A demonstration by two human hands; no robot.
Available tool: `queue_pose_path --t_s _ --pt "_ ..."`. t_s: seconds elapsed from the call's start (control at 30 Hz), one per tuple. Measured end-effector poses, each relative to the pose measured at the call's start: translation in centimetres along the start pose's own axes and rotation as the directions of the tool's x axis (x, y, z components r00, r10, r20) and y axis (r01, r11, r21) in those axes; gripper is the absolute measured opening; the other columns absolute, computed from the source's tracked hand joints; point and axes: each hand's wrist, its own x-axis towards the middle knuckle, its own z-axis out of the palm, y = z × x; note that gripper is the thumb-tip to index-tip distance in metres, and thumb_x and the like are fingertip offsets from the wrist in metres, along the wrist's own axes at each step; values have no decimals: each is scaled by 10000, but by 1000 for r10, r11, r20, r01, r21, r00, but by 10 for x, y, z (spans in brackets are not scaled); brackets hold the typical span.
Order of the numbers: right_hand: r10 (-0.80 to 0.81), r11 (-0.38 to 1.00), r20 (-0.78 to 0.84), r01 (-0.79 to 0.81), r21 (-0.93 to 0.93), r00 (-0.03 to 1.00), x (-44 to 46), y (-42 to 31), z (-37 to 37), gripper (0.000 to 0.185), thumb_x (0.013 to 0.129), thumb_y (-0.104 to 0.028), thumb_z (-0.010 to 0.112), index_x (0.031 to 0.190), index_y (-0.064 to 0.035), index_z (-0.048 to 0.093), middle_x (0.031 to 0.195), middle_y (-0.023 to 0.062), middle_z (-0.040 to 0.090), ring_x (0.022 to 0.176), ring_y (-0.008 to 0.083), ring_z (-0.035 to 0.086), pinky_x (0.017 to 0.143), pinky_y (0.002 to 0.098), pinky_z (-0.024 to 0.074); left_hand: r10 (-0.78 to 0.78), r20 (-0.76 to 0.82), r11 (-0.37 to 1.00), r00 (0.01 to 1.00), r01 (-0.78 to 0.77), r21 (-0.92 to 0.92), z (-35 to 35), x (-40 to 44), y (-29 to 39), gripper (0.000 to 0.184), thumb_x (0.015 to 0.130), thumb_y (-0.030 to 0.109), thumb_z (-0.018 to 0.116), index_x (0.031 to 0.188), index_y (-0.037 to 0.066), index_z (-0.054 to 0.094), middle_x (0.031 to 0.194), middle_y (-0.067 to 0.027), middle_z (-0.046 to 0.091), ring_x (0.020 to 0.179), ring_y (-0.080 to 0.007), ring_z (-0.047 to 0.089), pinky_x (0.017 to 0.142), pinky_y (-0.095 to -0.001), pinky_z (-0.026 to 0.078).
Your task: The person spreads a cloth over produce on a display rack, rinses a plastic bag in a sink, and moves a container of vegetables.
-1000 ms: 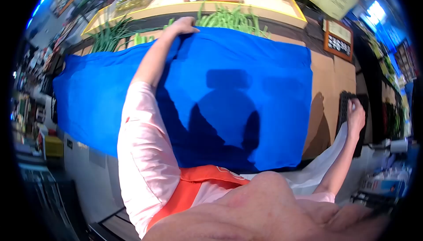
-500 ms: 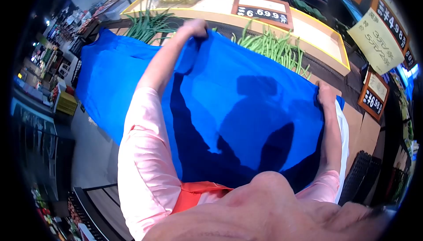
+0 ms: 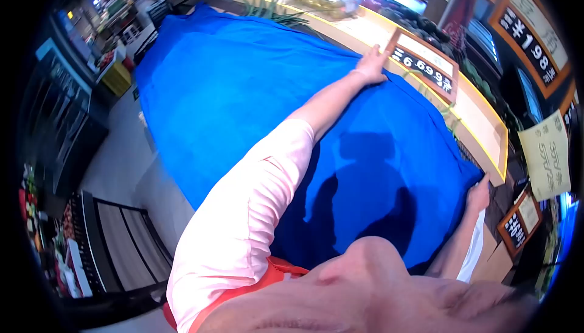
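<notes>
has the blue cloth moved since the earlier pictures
Yes, the blue cloth has moved forward, its far edge now closer to the yellow-edged tray.

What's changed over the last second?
The left hand moved right along the far edge of the blue cloth, up beside the price sign. The right hand, earlier off the cloth at its right, came to its far right corner; grip unclear. The far edge went forward, hiding most green beans. The view turned. Unchanged: left hand at the far edge, sign on the yellow-edged tray.
</notes>
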Motion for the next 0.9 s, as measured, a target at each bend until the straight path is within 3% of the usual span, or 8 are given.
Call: queue_pose_path --t_s 0.1,0.23,0.3,0.5,0.63,0.77,0.83,0.9 --pt "-119 993 -133 118 -18 984 -3 15 -16 519 815 -109 485 1311 -194 356 980 164 632 840 351 620 699 461 485 95 193 987 977 -118 112 -40 -15 6 718 704 267 718 1319 176 359 1340 -166 337 1157 -362 448 944 -409 415" --pt "-80 996 -154 73 -50 985 -8 44 -61 410 839 -174 436 1249 -173 422 965 160 633 854 369 611 704 478 475 213 202 968 956 -235 91 -92 -52 -24 597 734 306 679 1263 157 446 1201 -139 496 1077 -323 518 901 -395 438" --pt "-147 974 -225 181 139 963 -9 82 -69 430 846 -221 460 1274 -185 431 1036 177 617 923 360 594 763 455 461 277 287 936 917 -326 136 -141 -82 -36 530 741 313 670 1203 99 524 1159 -152 549 1075 -315 521 904 -397 433" --pt "139 946 -411 2 325 901 -120 124 -224 377 873 -282 516 1217 -126 504 1067 142 615 990 270 588 847 330 447 307 225 952 925 -301 -64 -183 -91 -33 340 800 240 622 1066 29 612 1038 -157 632 951 -285 614 839 -368 476" --pt "229 888 -590 82 453 774 -204 168 -305 290 899 -233 505 1087 -20 567 921 124 640 704 156 611 670 250 463 600 220 746 769 -440 -499 -135 -110 77 297 801 169 647 1058 25 610 944 -121 644 764 -187 602 705 -314 481" --pt "435 881 -664 -133 455 609 -306 175 -381 184 836 -118 498 972 -24 578 699 50 609 634 124 569 589 264 445 833 172 484 526 -540 -688 -101 -164 187 292 788 181 666 1048 56 622 1005 -104 629 820 -198 612 692 -300 477" --pt "493 810 -663 -19 586 564 -373 227 -413 176 847 -114 500 981 -28 576 692 27 595 601 104 527 555 235 408 898 204 405 389 -555 -727 -123 -222 266 409 766 215 689 1124 51 580 1113 -138 592 969 -235 589 797 -324 470" --pt "567 720 -650 80 690 506 -433 225 -456 159 858 -108 518 989 -30 565 690 21 586 584 57 484 545 188 379 979 37 169 198 -704 -690 -122 -271 328 662 726 259 721 1280 35 436 1284 -194 464 1187 -291 459 956 -350 392"
